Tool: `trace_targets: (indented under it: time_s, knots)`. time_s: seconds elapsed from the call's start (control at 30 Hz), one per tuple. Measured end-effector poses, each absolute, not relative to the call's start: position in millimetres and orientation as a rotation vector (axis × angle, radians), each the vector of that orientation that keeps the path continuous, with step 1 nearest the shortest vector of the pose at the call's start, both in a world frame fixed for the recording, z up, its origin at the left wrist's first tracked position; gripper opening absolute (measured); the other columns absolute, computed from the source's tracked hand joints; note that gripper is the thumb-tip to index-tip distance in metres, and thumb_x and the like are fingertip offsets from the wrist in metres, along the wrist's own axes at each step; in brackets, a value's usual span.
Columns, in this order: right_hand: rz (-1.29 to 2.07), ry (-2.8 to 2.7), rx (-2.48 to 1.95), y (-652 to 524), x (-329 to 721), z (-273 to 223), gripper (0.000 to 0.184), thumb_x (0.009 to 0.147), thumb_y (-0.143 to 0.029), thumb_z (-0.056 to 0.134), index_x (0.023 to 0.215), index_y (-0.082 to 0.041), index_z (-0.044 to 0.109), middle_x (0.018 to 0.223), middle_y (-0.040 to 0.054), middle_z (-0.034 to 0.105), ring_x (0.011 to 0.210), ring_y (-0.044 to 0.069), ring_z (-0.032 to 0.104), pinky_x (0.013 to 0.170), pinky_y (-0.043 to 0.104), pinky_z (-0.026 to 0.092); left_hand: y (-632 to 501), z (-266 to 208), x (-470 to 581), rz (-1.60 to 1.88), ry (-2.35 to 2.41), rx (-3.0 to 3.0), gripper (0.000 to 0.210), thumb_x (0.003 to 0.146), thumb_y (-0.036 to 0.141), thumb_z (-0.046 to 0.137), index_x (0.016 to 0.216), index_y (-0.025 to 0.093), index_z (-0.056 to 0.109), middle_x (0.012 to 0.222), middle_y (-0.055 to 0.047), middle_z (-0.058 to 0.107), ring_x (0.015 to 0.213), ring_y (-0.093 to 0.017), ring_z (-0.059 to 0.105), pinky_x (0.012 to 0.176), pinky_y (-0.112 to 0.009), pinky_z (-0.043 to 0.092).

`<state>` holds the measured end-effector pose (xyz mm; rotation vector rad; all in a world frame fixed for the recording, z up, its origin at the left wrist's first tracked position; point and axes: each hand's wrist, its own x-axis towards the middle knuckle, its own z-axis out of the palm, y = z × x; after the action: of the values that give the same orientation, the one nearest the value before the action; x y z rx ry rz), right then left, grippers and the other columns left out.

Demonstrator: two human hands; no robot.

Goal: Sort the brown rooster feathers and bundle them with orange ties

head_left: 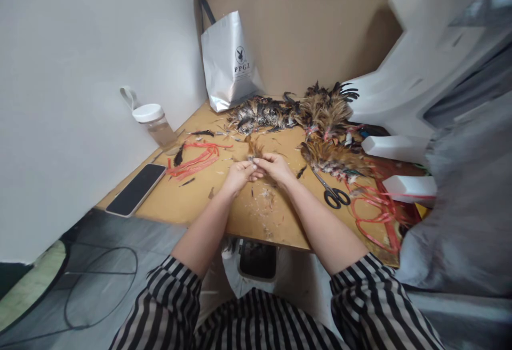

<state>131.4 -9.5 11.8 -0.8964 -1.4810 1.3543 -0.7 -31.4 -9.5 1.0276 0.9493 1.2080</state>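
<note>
Over the middle of the yellow-brown table, a small bunch of brown feathers stands up from between my hands. My left hand pinches its base from the left. From the right, my right hand grips the same base, thumb and fingers pressed together. The fingertips meet and hide the lower ends of the feathers. Left of my hands lie cut strips of red ribbon. To the right rest black-handled scissors beside a pile of tied brown feather bundles.
Loose dark feathers and more bundles line the back, by a silver bag. A phone and a lidded jar sit at left. Tangled red ribbon lies right, near white foam-like pieces. Below is a dark bin.
</note>
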Motion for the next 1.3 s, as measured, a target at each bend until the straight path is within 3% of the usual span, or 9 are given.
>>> trace_targets:
  time_s: [0.1, 0.37, 0.73, 1.3]
  knots:
    - [1.406, -1.362, -0.914, -11, 130, 12, 0.034, 0.059, -0.041, 0.069, 0.051, -0.016, 0.048, 0.042, -0.0063, 0.045, 0.041, 0.006, 0.038, 0.043, 0.019, 0.029, -34, -7, 0, 1.166, 0.918, 1.107, 0.026, 0.064, 0.033, 0.067, 0.071, 0.009, 0.064, 0.067, -0.008, 0.065, 0.055, -0.009, 0.057, 0.052, -0.018, 0.042]
    - [1.713, -1.296, -0.71, -14, 129, 15, 0.032, 0.059, -0.043, 0.069, 0.057, -0.016, 0.054, 0.044, -0.0035, 0.052, 0.042, 0.01, 0.049, 0.05, 0.024, 0.042, -37, -5, -2, 1.129, 0.8, 0.966, 0.018, 0.066, 0.028, 0.067, 0.069, 0.011, 0.062, 0.064, -0.003, 0.061, 0.051, -0.005, 0.052, 0.051, -0.016, 0.04]
    - [1.506, -1.22, -0.937, -9, 127, 6, 0.03, 0.055, -0.038, 0.071, 0.053, -0.014, 0.053, 0.047, -0.0044, 0.051, 0.043, 0.006, 0.044, 0.044, 0.019, 0.032, -31, -14, 7, 1.259, 0.988, 1.043, 0.02, 0.063, 0.029, 0.067, 0.072, 0.011, 0.066, 0.066, -0.006, 0.065, 0.058, -0.01, 0.057, 0.055, -0.019, 0.042]
    - [1.506, -1.176, -0.948, -11, 121, 14, 0.028, 0.056, -0.038, 0.07, 0.047, -0.017, 0.053, 0.044, -0.0039, 0.051, 0.042, 0.008, 0.043, 0.044, 0.022, 0.033, -30, -21, 11, 1.38, 1.132, 1.186, 0.012, 0.068, 0.026, 0.058, 0.066, 0.016, 0.065, 0.058, 0.0, 0.058, 0.054, -0.01, 0.049, 0.055, -0.022, 0.038]
